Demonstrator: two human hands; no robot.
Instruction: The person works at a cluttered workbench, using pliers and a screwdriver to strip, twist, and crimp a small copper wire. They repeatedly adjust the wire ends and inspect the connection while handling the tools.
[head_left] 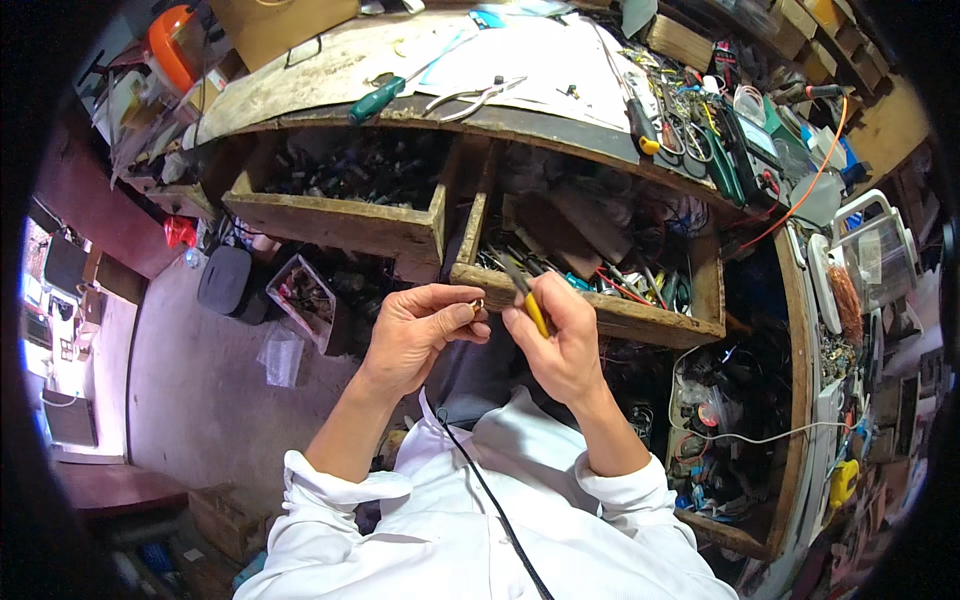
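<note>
- Head view: the left hand (412, 338) pinches a small brass-coloured piece (478, 304) between thumb and fingertips, in front of the person's white shirt (470, 520).
- Head view: the right hand (562, 345) is closed around a yellow-handled tool (536, 312), its dark end pointing up and to the left; its exact kind is hard to tell.
- The piece and the tool are near each other but apart, close to the front of the open right drawer (640, 316).
- That drawer holds a jumble of hand tools and a brown slab; the left drawer (330, 217), also pulled out, is full of small dark items.
- Above them, the bench (600, 152) carries white paper (540, 62), a green-handled screwdriver (376, 102) at the front edge, pliers (478, 97) with parted handles lying to its right, and a yellow-and-black screwdriver (642, 128) further right.
- An orange wire (829, 160) curves down at the right, above a copper-coloured bundle (846, 305).
- On the floor (205, 385) at the left stands a box (302, 298) of scraps.
</note>
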